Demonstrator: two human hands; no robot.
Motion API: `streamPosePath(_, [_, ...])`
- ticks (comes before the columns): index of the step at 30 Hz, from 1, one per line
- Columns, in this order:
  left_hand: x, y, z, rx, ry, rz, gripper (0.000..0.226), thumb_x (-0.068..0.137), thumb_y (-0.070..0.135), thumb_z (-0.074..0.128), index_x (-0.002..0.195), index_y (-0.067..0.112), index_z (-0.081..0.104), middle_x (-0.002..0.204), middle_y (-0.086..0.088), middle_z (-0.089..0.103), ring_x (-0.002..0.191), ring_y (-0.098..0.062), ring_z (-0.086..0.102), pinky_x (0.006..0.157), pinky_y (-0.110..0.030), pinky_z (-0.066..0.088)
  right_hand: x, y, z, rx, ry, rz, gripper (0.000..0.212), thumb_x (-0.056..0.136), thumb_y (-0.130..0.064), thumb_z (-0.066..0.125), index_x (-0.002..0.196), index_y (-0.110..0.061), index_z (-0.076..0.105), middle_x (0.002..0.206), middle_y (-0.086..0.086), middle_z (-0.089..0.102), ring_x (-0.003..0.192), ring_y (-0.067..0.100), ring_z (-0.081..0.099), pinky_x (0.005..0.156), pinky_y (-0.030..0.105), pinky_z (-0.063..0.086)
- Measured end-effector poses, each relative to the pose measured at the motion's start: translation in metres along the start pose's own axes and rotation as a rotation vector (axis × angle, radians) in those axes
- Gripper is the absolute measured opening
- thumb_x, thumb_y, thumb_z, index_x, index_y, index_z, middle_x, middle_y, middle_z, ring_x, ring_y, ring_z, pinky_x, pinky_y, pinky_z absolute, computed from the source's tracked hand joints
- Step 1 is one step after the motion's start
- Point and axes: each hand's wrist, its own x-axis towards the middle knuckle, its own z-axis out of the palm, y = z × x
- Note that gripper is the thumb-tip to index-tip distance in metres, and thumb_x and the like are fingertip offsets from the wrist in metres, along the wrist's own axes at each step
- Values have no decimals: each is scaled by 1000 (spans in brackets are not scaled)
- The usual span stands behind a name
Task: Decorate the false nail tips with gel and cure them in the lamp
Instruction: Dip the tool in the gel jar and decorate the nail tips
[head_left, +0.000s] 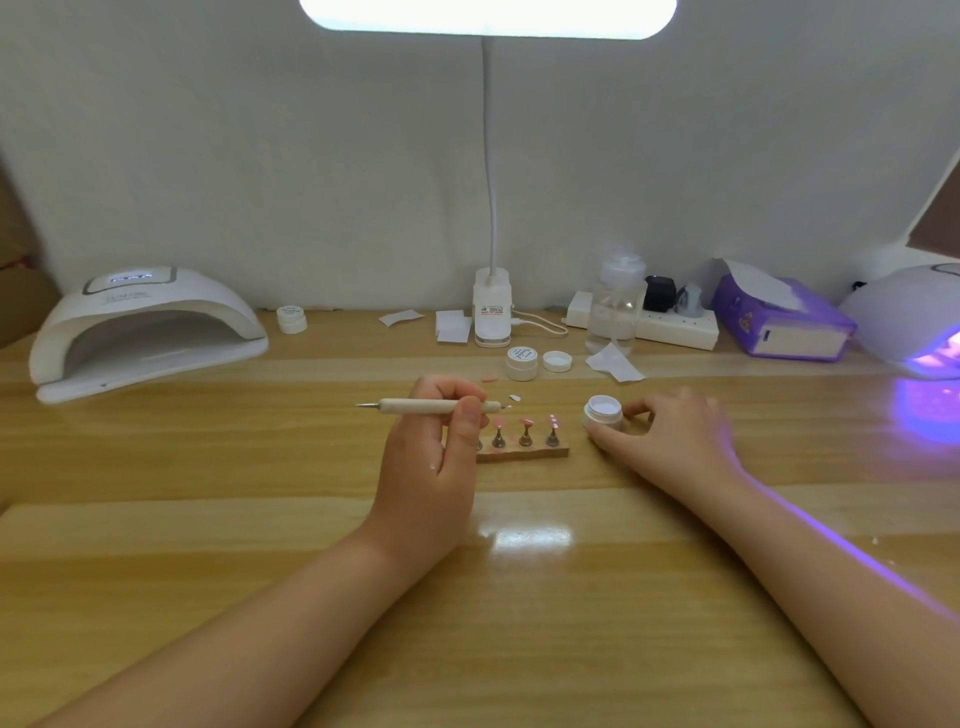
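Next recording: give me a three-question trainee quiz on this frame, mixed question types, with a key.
1. True or false: the left hand holds the dotting tool level above the nail stand.
2. Which lamp glows purple? A) the left curing lamp B) the right curing lamp
3. Fill in: the right hand steadies an open ____ beside the stand.

Key: 1 true. 2 B. 3 gel pot.

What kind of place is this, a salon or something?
Likely a small nail-art workstation. Nail lamps sit on the wooden desk, pink nail tips stand on a holder, and the right hand steadies an open gel pot.
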Motion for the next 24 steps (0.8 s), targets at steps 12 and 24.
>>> streamPosePath(12, [-2, 4, -2, -33, 33, 57, 13, 92, 36, 40, 91, 29, 51, 86, 19, 65, 75, -6, 61, 64, -14, 47, -24, -26, -8, 274, 431, -442, 29, 64, -33, 81, 79, -12, 69, 80, 0, 51, 85, 21, 46, 74, 27, 32])
streamPosePath(24, [-3, 0, 0, 66, -30, 94, 12, 90, 41, 39, 85, 33, 47, 81, 18, 62, 69, -5, 60, 59, -13, 46, -47, -42, 2, 167, 512, -730, 31, 62, -40, 73, 73, -12, 64, 75, -1, 47, 75, 19, 44, 69, 31, 37])
